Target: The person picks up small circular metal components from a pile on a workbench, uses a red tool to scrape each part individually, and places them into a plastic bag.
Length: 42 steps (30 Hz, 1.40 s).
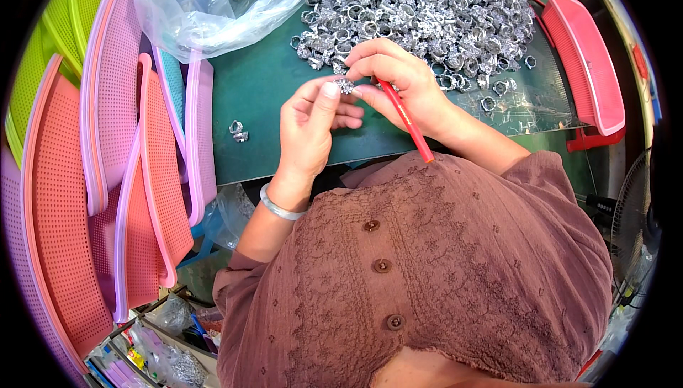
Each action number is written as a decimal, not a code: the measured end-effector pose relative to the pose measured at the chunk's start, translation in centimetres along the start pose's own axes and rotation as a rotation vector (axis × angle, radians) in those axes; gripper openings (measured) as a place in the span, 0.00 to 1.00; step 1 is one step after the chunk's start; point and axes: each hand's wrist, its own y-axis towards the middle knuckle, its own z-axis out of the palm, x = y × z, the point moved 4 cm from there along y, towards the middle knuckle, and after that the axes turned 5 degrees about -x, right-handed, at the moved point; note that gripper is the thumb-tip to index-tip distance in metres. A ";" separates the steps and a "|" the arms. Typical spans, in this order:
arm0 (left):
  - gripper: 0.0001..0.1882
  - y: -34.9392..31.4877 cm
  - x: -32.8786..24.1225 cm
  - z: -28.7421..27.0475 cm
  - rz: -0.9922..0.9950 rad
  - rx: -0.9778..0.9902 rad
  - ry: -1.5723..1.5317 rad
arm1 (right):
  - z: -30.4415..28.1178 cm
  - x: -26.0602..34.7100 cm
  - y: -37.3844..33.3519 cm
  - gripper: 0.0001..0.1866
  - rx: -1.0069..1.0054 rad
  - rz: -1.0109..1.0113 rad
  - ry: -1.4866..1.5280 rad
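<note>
Between my two hands is a silvery ring (344,86) with a studded top. My left hand (307,130) pinches it between thumb and forefinger, the other fingers curled loosely below. A slim red pencil-like stick (408,119) lies in the grip of my right hand (413,88), its lower end slanting toward my shirt. The thumb and fingertips of that hand close in at the ring's right side; the stick's upper end is hidden by them. Just beyond my hands spreads a large heap of similar rings (427,11). A couple of loose rings (238,131) lie left of my left hand.
The green tabletop (263,96) carries a clear plastic bag (206,25) at the back left. Stacked perforated baskets (64,196) in purple, coral and green crowd the left side. A pink basket (580,61) stands on the right, above a black fan (629,210).
</note>
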 end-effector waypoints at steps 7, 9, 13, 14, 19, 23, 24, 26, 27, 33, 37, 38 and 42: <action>0.10 0.3 0.3 0.1 0.107 0.006 0.023 | 0.1 -0.1 -0.2 0.14 -0.074 -0.037 0.024; 0.11 0.3 0.3 0.1 0.123 0.006 0.027 | 0.0 -0.4 -0.3 0.15 -0.067 0.021 0.036; 0.13 0.2 0.3 0.2 0.129 0.007 0.036 | 0.1 -0.5 -0.2 0.12 -0.065 -0.029 0.038; 0.14 0.2 0.3 0.2 0.127 0.003 0.038 | 0.1 -0.4 -0.2 0.12 -0.055 -0.024 0.036; 0.14 0.2 0.2 0.2 0.168 0.011 0.067 | 0.1 -0.3 -0.2 0.10 -0.049 0.006 0.039; 0.14 0.2 0.2 0.2 0.161 0.012 0.063 | -0.2 -0.3 0.0 0.10 -0.043 -0.018 -0.006; 0.14 0.2 0.2 -0.1 0.113 -0.009 -0.007 | -0.4 -0.3 0.1 0.10 -0.044 -0.028 -0.018; 0.14 0.5 0.0 -1.0 0.013 -0.046 -0.148 | -1.3 -0.6 0.3 0.09 -0.077 -0.016 -0.018; 0.17 0.8 0.1 -1.7 -0.010 -0.021 -0.167 | -1.8 -0.7 0.5 0.09 -0.097 0.012 -0.002; 0.12 1.5 0.3 -4.2 0.030 -0.126 0.097 | -3.1 -1.5 0.4 0.08 -0.107 0.038 -0.055; 0.10 1.7 0.1 -2.4 0.362 -0.196 0.852 | -2.8 -1.7 0.0 0.07 -0.090 0.019 -0.049; 0.11 1.6 -0.1 -1.8 0.422 -0.167 1.004 | -2.7 -1.7 -0.1 0.07 -0.088 0.025 -0.044; 0.10 1.8 0.3 -0.7 0.491 -0.123 1.319 | -2.7 -1.6 0.0 0.07 -0.096 0.017 -0.040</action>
